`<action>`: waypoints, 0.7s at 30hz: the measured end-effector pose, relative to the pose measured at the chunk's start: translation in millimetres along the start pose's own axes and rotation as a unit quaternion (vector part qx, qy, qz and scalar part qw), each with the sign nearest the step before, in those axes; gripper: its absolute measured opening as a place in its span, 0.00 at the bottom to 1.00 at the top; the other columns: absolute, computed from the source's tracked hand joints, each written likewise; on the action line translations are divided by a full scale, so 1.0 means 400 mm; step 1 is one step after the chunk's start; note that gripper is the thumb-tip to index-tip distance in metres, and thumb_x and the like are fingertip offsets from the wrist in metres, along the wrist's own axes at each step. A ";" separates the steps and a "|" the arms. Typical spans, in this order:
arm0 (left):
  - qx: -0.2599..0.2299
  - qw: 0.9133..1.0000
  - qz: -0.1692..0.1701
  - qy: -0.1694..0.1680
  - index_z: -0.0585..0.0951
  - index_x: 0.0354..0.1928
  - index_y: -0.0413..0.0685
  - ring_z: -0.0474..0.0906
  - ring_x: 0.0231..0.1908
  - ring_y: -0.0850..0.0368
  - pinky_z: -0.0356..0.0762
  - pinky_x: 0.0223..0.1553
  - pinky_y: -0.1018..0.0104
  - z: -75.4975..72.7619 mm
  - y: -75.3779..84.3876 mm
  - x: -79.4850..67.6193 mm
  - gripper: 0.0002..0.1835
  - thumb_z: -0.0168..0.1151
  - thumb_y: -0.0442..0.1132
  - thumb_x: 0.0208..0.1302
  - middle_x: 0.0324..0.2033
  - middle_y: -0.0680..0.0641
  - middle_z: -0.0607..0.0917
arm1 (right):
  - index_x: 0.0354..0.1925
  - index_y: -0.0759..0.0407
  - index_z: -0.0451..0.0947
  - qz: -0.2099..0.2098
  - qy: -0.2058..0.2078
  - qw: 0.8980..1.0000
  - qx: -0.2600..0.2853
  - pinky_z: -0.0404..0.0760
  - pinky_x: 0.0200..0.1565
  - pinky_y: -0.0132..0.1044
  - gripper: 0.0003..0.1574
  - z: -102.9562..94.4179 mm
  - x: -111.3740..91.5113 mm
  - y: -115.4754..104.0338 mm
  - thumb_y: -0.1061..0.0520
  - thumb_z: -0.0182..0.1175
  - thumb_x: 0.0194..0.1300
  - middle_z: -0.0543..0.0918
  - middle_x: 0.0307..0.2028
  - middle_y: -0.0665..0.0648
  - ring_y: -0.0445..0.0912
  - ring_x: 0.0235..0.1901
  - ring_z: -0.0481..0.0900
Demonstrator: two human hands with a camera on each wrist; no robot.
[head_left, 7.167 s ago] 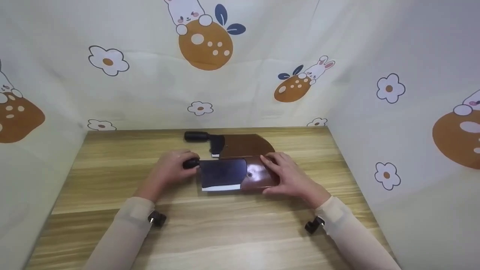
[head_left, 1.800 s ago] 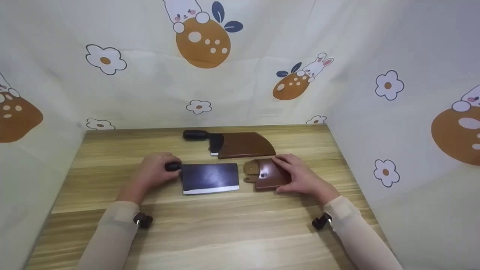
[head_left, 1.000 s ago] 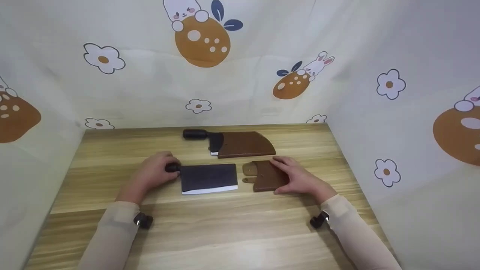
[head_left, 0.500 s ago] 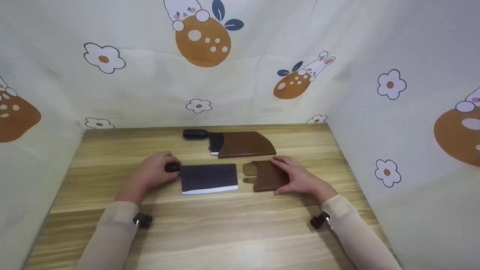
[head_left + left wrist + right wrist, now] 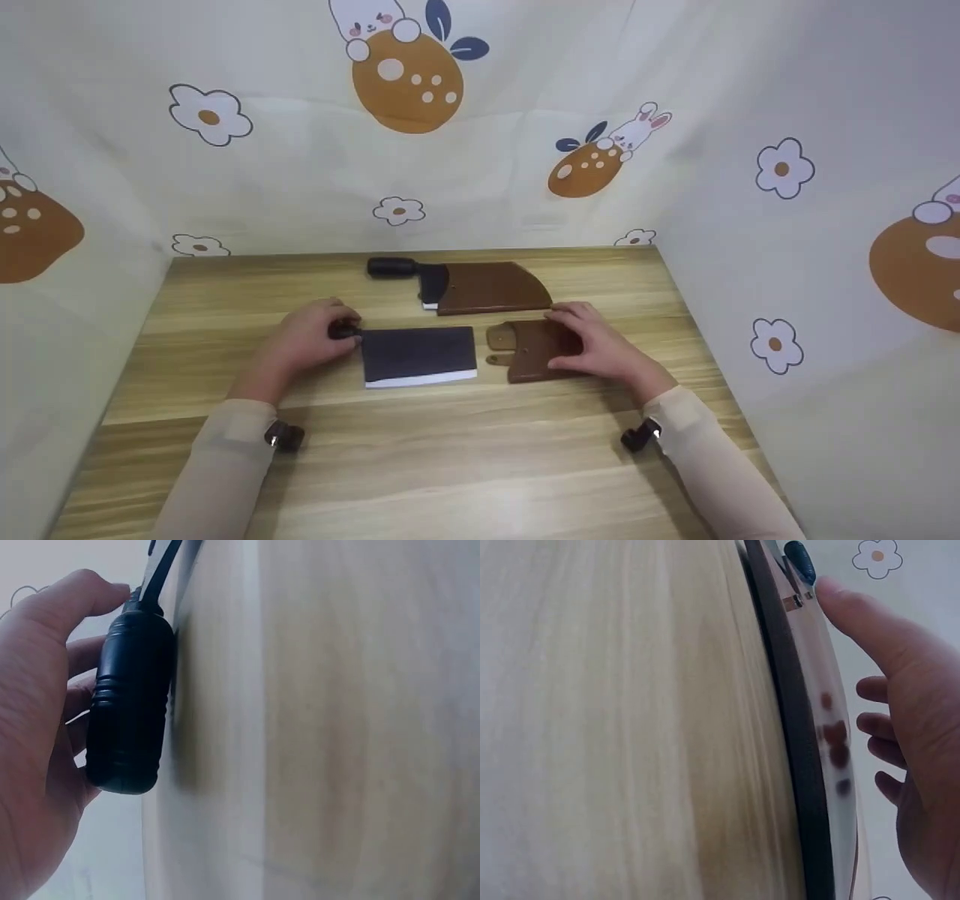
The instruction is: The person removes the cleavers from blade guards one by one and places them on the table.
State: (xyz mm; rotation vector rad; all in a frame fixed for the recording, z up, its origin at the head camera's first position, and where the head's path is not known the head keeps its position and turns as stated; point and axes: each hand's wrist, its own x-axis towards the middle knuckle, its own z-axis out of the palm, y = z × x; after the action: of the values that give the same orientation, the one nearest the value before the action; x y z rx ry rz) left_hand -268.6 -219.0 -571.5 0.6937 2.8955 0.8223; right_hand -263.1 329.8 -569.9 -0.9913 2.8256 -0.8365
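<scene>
A cleaver (image 5: 420, 354) with a dark blade and bright lower edge lies flat on the wooden table. Around its black handle (image 5: 126, 701) my left hand (image 5: 306, 337) hovers with loosely bent fingers. The left wrist view shows a gap between palm and handle, the thumb tip close to the handle's neck. To the right lies a brown leather sheath (image 5: 534, 361), its straps toward the blade, apart from it. My right hand (image 5: 604, 343) is just over the sheath's right end, which it partly hides. In the right wrist view its fingers stand off the leather.
Behind them lies a second cleaver (image 5: 391, 268) in its own brown sheath (image 5: 491, 289), handle to the left. A printed cloth (image 5: 300, 172) encloses the wooden table (image 5: 450, 457) at the back and both sides. Each wrist carries a small black camera.
The cleaver, sheathed at first, came out leftward and now lies bare beside its sheath. In the last half second both hands have loosened and risen slightly, while both things stay put.
</scene>
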 end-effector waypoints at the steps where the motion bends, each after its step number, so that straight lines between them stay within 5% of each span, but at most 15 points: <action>1: -0.004 1.000 0.001 0.001 0.89 0.59 0.44 0.84 0.55 0.40 0.80 0.62 0.35 -0.001 0.000 0.002 0.20 0.76 0.45 0.69 0.51 0.45 0.87 | 0.78 0.61 0.75 0.000 0.006 1.000 -0.003 0.67 0.76 0.61 0.56 -0.002 0.003 0.000 0.40 0.84 0.61 0.74 0.75 0.64 0.60 0.75 0.67; 13: 0.003 0.999 0.027 0.023 0.88 0.59 0.40 0.83 0.54 0.40 0.81 0.59 0.38 -0.012 0.017 0.074 0.20 0.73 0.45 0.72 0.51 0.41 0.86 | 0.74 0.65 0.77 0.009 0.045 0.999 -0.011 0.71 0.74 0.58 0.50 -0.014 0.080 -0.009 0.47 0.85 0.62 0.78 0.70 0.61 0.58 0.70 0.73; 21: -0.003 0.999 0.017 0.039 0.87 0.61 0.40 0.81 0.58 0.37 0.78 0.63 0.38 0.001 0.038 0.165 0.24 0.74 0.46 0.69 0.56 0.39 0.86 | 0.73 0.65 0.77 0.011 0.036 0.999 -0.033 0.70 0.74 0.54 0.50 -0.005 0.158 -0.018 0.43 0.84 0.63 0.77 0.69 0.62 0.57 0.70 0.72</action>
State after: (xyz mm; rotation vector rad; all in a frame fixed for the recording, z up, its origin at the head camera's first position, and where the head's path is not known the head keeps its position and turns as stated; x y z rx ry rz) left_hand -321.7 -178.4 -559.6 0.7270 2.9561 0.8813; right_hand -309.9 288.8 -555.3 -0.9538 2.9373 -0.7976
